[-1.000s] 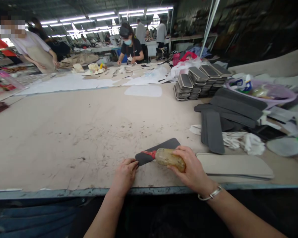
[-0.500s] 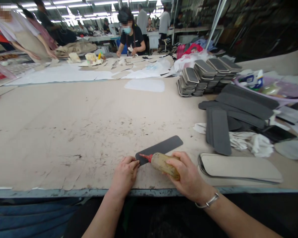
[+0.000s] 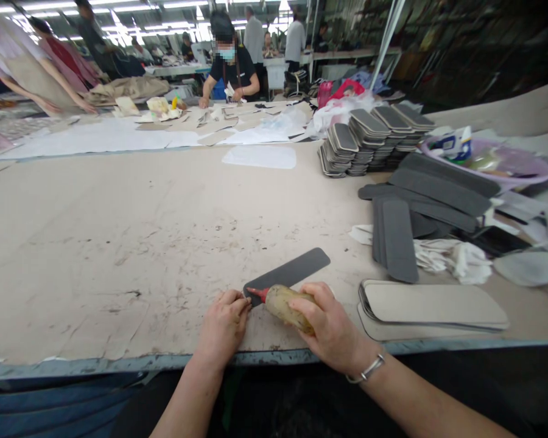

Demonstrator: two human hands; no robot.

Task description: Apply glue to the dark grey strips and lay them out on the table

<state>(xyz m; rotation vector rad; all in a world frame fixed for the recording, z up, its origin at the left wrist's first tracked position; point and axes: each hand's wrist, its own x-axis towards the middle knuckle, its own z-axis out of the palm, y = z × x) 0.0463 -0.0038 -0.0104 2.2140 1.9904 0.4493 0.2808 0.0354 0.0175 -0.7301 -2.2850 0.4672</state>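
A dark grey strip with rounded corners (image 3: pixel 296 267) lies slantwise on the paper-covered table (image 3: pixel 119 231) in front of me. My left hand (image 3: pixel 223 319) pinches its near left end, fingertips at the edge. Wrapped around a yellowish squeeze bottle (image 3: pixel 285 304) is my right hand (image 3: pixel 331 322). The bottle is tilted, and its red nozzle (image 3: pixel 258 294) points at the strip's left end, at or just above the surface; I cannot tell if it touches.
Beige-topped panels (image 3: pixel 438 303) lie at the right. Beyond them are loose dark strips (image 3: pixel 399 240), a white cloth (image 3: pixel 470 261), stacked panels (image 3: pixel 369 131) and a purple basin (image 3: pixel 530 177). A masked co-worker (image 3: pixel 237 70) stands across the table.
The nozzle has moved left along the strip, closer to its end and my left fingers. The whole view has shifted slightly.
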